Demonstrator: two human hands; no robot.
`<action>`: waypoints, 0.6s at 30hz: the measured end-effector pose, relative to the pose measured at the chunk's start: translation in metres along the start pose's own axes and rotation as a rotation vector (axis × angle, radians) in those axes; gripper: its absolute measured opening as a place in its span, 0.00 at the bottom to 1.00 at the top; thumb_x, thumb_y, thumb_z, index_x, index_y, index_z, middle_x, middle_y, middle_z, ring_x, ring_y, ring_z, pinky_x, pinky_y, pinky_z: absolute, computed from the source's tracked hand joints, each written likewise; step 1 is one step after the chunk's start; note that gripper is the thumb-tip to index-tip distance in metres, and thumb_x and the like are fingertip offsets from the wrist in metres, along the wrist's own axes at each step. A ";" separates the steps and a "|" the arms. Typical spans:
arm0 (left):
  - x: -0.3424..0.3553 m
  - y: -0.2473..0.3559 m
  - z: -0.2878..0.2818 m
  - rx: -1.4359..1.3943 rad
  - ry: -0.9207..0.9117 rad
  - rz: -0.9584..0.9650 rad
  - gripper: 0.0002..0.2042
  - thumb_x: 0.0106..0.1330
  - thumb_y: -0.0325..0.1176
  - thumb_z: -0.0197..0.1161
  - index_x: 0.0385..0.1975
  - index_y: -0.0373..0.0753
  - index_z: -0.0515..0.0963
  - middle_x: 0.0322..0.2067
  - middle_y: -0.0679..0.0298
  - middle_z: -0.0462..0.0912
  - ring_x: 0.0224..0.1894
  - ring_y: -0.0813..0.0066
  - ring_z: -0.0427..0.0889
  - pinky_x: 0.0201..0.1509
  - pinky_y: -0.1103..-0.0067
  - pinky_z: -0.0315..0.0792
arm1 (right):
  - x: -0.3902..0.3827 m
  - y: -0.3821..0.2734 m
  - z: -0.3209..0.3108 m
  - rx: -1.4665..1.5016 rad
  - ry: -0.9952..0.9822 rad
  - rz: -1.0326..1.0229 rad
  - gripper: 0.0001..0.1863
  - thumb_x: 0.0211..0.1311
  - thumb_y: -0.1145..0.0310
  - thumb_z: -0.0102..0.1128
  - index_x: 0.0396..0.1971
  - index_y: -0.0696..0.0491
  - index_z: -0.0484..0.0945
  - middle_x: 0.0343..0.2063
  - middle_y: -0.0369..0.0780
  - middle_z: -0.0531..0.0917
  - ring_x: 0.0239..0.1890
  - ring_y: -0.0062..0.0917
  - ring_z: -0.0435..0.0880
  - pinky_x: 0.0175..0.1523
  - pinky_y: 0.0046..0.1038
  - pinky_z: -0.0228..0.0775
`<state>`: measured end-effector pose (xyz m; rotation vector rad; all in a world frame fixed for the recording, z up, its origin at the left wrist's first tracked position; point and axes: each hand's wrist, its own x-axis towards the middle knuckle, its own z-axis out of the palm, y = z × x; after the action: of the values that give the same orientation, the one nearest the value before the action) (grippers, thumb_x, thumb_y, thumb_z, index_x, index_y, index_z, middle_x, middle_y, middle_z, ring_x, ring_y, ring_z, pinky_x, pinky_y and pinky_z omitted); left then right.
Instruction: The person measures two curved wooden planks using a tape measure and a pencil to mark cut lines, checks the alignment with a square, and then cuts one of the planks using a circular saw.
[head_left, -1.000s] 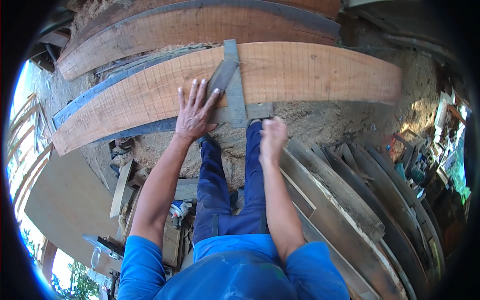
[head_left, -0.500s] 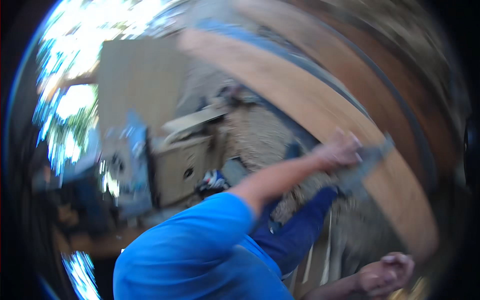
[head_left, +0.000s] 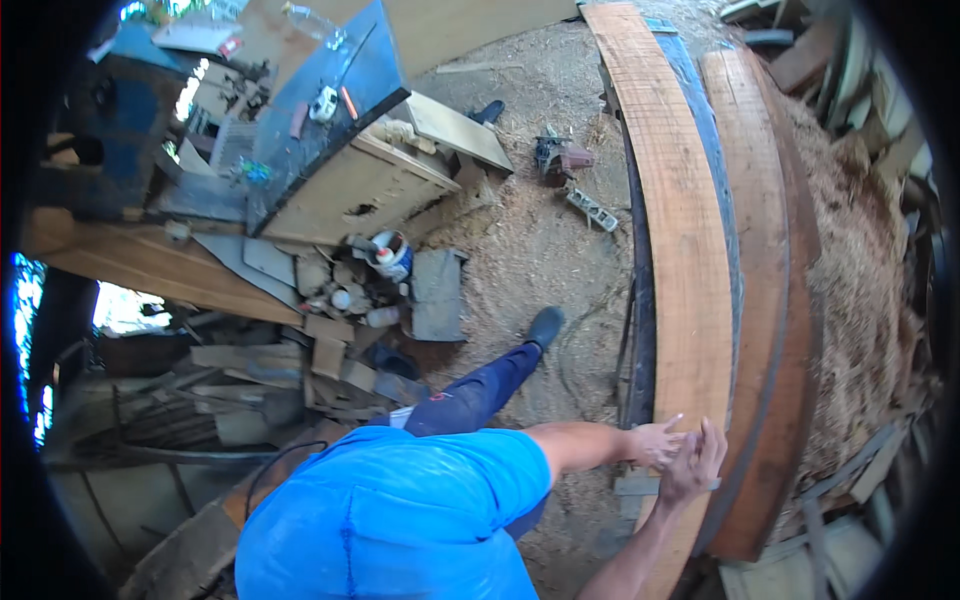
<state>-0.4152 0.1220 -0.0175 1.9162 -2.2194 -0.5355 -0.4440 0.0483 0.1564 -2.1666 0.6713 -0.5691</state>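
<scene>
While the curved plank (head_left: 685,250) runs lengthwise top to bottom | left hand (head_left: 654,444) splayed over it | right hand (head_left: 692,470): grip unclear

On the blue tabletop (head_left: 366,58), a small white object (head_left: 323,104) is placed; sawdust (head_left: 492,275) is spread widely, and scrap wood (head_left: 245,357) is piled.

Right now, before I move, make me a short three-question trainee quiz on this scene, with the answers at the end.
1. Multiple choice: what are the left hand and the right hand over? A) a blue tabletop; B) a long light-brown plank; C) a sawdust heap.
2. True or false: the person's dark shoe stands on the plank.
3. Fill in: the grey wooden strip lies ____ the plank.

Key: 1. B. 2. False, it is on the floor. 3. Across.
</scene>
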 end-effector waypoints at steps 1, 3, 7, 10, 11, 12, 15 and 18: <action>0.004 -0.003 -0.024 -0.017 0.068 0.005 0.28 0.65 0.49 0.54 0.66 0.55 0.65 0.74 0.61 0.49 0.77 0.59 0.40 0.74 0.41 0.34 | 0.038 -0.024 0.006 -0.057 -0.034 -0.130 0.15 0.61 0.83 0.57 0.48 0.59 0.79 0.45 0.46 0.78 0.40 0.32 0.80 0.44 0.30 0.74; -0.013 -0.014 -0.054 -0.316 0.106 -0.081 0.30 0.63 0.49 0.56 0.65 0.48 0.66 0.71 0.60 0.57 0.76 0.59 0.44 0.75 0.47 0.35 | 0.103 -0.103 0.043 0.041 -0.147 -0.241 0.16 0.59 0.84 0.58 0.48 0.58 0.80 0.44 0.46 0.78 0.41 0.32 0.81 0.44 0.29 0.76; -0.126 -0.036 -0.086 -0.455 0.276 -0.339 0.28 0.64 0.45 0.56 0.64 0.43 0.67 0.66 0.57 0.65 0.73 0.56 0.52 0.75 0.51 0.39 | 0.177 -0.255 0.185 0.216 -0.410 -0.550 0.17 0.52 0.73 0.68 0.44 0.51 0.81 0.42 0.44 0.79 0.43 0.39 0.81 0.46 0.36 0.77; -0.253 -0.055 -0.107 -0.411 0.145 -0.613 0.33 0.64 0.41 0.57 0.70 0.42 0.57 0.72 0.53 0.51 0.74 0.52 0.48 0.74 0.49 0.44 | 0.195 -0.411 0.286 0.282 -0.573 -0.709 0.17 0.57 0.62 0.67 0.45 0.52 0.80 0.44 0.43 0.79 0.47 0.39 0.80 0.50 0.36 0.76; -0.271 -0.061 -0.118 -0.324 0.100 -0.687 0.37 0.63 0.39 0.59 0.72 0.43 0.52 0.73 0.51 0.46 0.74 0.51 0.48 0.73 0.49 0.50 | 0.207 -0.445 0.324 0.202 -0.568 -0.799 0.18 0.58 0.60 0.65 0.45 0.52 0.78 0.44 0.43 0.78 0.46 0.40 0.80 0.49 0.38 0.76; -0.302 -0.066 -0.136 -0.400 -0.029 -0.708 0.38 0.63 0.38 0.60 0.73 0.43 0.50 0.74 0.51 0.42 0.74 0.51 0.50 0.72 0.49 0.52 | 0.210 -0.464 0.365 0.171 -0.558 -0.852 0.18 0.59 0.60 0.64 0.46 0.53 0.77 0.42 0.44 0.78 0.45 0.40 0.79 0.47 0.38 0.76; -0.390 -0.067 -0.133 -0.434 0.019 -0.925 0.38 0.63 0.41 0.62 0.72 0.48 0.51 0.74 0.52 0.44 0.72 0.50 0.54 0.69 0.53 0.56 | 0.216 -0.512 0.439 -0.017 -0.616 -0.896 0.18 0.59 0.60 0.64 0.42 0.57 0.75 0.39 0.46 0.76 0.44 0.40 0.79 0.45 0.37 0.77; -0.457 -0.069 -0.133 -0.469 0.141 -1.225 0.36 0.62 0.43 0.63 0.70 0.45 0.58 0.73 0.48 0.46 0.72 0.48 0.56 0.69 0.55 0.58 | 0.208 -0.520 0.476 -0.197 -0.664 -0.908 0.11 0.60 0.66 0.59 0.38 0.58 0.76 0.38 0.47 0.77 0.44 0.40 0.81 0.42 0.36 0.80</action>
<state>-0.2293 0.5401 0.1302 2.6517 -0.5094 -0.8825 0.1374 0.4674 0.3188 -2.5723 -0.6746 -0.1750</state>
